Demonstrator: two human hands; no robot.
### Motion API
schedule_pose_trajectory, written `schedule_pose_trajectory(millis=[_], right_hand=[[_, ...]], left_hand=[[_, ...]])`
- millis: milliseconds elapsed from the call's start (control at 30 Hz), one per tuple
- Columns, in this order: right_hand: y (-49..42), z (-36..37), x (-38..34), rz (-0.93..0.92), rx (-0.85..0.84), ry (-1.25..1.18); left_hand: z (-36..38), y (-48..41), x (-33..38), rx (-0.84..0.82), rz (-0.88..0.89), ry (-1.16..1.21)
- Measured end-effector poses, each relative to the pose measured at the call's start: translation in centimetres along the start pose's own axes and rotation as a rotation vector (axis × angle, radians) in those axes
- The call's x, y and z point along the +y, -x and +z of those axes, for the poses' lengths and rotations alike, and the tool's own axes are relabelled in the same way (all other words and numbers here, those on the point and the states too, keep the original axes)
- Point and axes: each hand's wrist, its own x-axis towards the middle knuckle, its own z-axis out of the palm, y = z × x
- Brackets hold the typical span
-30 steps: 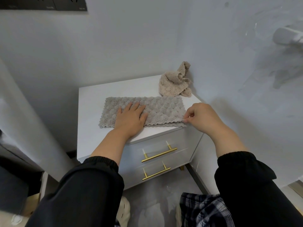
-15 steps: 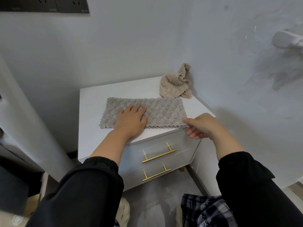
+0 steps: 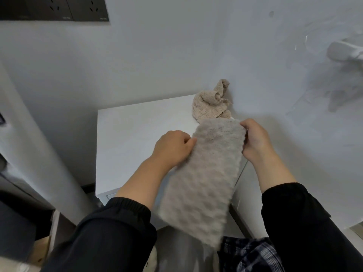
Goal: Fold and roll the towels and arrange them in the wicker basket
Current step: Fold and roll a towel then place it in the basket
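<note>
Aloft, bumpy grey towel (image 3: 206, 173), both hands pinching top corners

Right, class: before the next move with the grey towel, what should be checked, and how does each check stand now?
1. Left hand grip on the grey towel top corner: ok, pinched.
2. Right hand grip on the other top corner: ok.
3. Towel hangs flat, untwisted: ok, though blurred.
4. Bare room on the nightstand top to lay it down: ok.
5. Beige towel folded: not ok, crumpled in the back corner.
6. Wicker basket within reach: cannot tell, not in view.
</note>
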Motion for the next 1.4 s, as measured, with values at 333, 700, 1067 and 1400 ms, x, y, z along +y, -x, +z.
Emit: schedule_pose_trajectory(millis=[333,700,1067,1400], right_hand=[[2.9,0.8,-1.1,-0.166,-0.332,0.057],[2.8,-0.8,-1.8,0.092,-0.416,0.081],[0.4,1.5,0.1,-0.181,-0.228,0.770],[-0.5,3.8,0.9,-0.002,-0.259,0.417]], left_hand=[[0.1,0.1,1.2,-0.309,-0.252,1.130],[-0.1,0.2,1.9,0.081,-0.156,1.023],[-3.8,-0.9,-2.1,0.036,-0.260,0.157],[-3.7,-1.8,-2.8,0.116,-0.381,0.423]])
